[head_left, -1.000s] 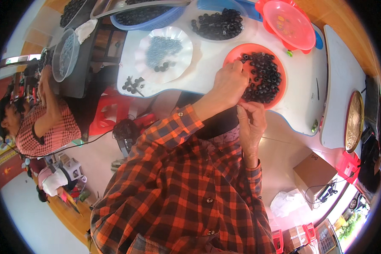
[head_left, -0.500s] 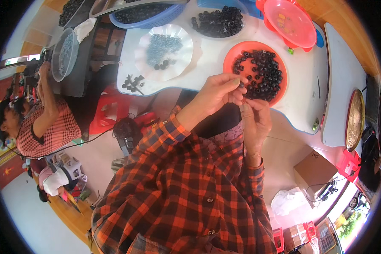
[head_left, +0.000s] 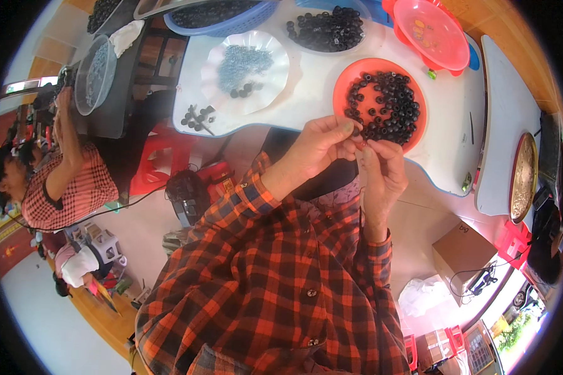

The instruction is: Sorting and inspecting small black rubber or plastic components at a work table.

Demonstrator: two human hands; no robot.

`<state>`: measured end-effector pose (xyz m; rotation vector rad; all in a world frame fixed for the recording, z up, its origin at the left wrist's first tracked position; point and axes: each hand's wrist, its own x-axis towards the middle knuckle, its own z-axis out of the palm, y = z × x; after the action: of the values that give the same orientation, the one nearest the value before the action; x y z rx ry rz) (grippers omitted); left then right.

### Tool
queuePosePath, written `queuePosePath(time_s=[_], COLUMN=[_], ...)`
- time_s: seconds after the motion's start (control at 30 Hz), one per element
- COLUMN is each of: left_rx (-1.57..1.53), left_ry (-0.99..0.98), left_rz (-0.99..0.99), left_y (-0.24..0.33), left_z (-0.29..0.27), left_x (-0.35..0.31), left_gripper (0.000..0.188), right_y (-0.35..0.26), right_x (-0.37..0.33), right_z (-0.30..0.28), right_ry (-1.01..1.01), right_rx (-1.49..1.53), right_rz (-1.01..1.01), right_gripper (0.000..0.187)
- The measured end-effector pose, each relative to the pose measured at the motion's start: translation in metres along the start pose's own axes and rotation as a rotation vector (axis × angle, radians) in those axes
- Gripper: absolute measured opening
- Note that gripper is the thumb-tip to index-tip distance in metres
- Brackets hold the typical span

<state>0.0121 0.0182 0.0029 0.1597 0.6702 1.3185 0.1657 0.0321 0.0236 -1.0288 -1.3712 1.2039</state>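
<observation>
Over the near edge of the table, my two hands meet in front of an orange-red round dish (head_left: 341, 94). My left hand (head_left: 319, 147) pinches a small black round piece (head_left: 356, 131) between thumb and fingers. Close beside it, my right hand (head_left: 385, 172) has thumb and forefinger pressed together at that piece; whatever they hold is too small to make out. Many loose black ring-like pieces (head_left: 397, 109) lie in the dish, just beyond my fingers.
A white scalloped plate (head_left: 272, 90) holds small silvery pieces and a few black ones. Behind are a tray of black pieces (head_left: 331, 31), a blue basket (head_left: 225, 26) and a pink-red basin (head_left: 431, 34). Another person (head_left: 69, 187) works at the left. A cardboard box (head_left: 463, 253) stands on the floor.
My right hand has risen slightly and shifted a little right, its thumb and forefinger now up against the black piece. My left hand still pinches it, slightly lower.
</observation>
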Motion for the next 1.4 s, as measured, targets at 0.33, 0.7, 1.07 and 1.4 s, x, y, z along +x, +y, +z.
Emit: queuePosePath(time_s=[0.33, 0.7, 1.07, 1.4], left_rx=[0.060, 0.312, 0.453, 0.195], left_ry=[-0.044, -0.028, -0.014, -0.053], left_rz=[0.038, 0.119, 0.149, 0.078], left_y=[-0.008, -0.009, -0.007, -0.011], left_z=[0.002, -0.003, -0.007, -0.012], left_x=[-0.008, -0.016, -0.018, -0.016], left_gripper=[0.024, 0.021, 0.020, 0.021], right_y=[0.002, 0.006, 0.006, 0.001], right_x=[0.001, -0.001, -0.001, -0.002], right_z=[0.003, -0.001, 0.001, 0.003], right_ry=[-0.017, -0.124, -0.163, -0.157], right_rx=[-0.070, 0.003, 0.122, 0.130], right_rz=[-0.017, 0.077, 0.108, 0.127], right_gripper=[0.016, 0.014, 0.013, 0.012])
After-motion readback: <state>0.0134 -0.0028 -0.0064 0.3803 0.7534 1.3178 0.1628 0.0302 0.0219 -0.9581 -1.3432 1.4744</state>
